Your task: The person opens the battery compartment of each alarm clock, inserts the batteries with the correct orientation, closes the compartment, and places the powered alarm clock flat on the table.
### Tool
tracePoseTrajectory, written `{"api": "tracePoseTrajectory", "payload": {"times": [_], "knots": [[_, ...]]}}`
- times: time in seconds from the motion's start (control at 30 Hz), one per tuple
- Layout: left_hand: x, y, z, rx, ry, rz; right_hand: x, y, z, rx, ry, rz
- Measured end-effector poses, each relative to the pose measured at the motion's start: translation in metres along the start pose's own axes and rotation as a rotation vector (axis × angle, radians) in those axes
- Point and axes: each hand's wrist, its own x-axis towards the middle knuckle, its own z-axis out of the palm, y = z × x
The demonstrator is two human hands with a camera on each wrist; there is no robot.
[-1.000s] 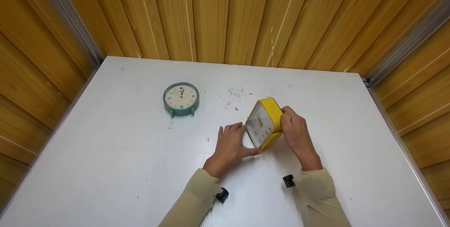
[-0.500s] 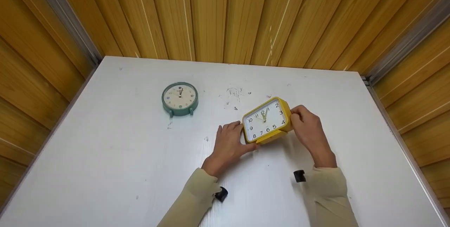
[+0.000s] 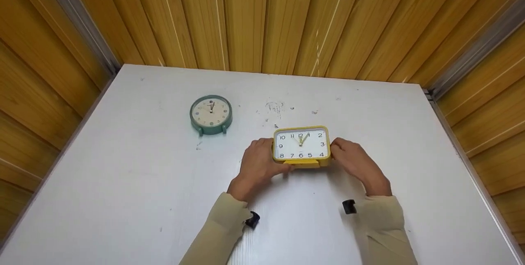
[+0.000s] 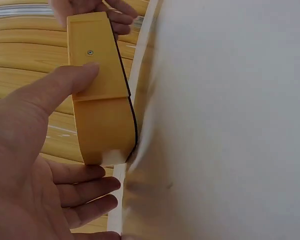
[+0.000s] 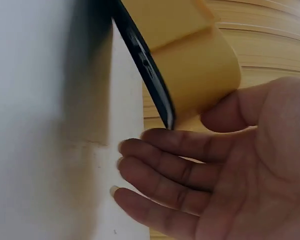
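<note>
A yellow rectangular alarm clock (image 3: 301, 146), its white dial facing up toward me, is held between both hands just above the white table. My left hand (image 3: 256, 160) grips its left end; in the left wrist view the thumb (image 4: 85, 77) presses the clock's underside and the fingertips lie at its end wall. At the right end, my right hand (image 3: 357, 160) holds the corner. The right wrist view has the thumb (image 5: 227, 112) on the yellow case (image 5: 200, 65) and the forefinger near its black back edge, the other fingers loosely extended.
A round green alarm clock (image 3: 211, 113) lies on the white table (image 3: 123, 174), left of and behind the yellow one, its dial up and two small feet toward me. Wood-panelled walls (image 3: 246, 19) stand at the back and both sides.
The yellow clock has turned from a steep slant to level, its dial swinging to face me, and has come slightly nearer. Both hands moved along with it. The green clock stayed put.
</note>
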Motion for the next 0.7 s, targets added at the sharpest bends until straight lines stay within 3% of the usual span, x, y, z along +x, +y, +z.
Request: {"api": "tracePoseTrajectory", "payload": {"times": [0.2, 0.4, 0.7], "knots": [[0.001, -0.003, -0.006, 0.139, 0.038, 0.032, 0.004, 0.002, 0.008, -0.057, -0.075, -0.028], [0.001, -0.005, -0.010, 0.220, 0.057, 0.058, 0.007, 0.004, 0.015, -0.085, -0.055, -0.068], [-0.003, -0.009, -0.012, 0.251, 0.061, 0.067, 0.010, 0.002, 0.035, -0.227, -0.009, -0.118]]}}
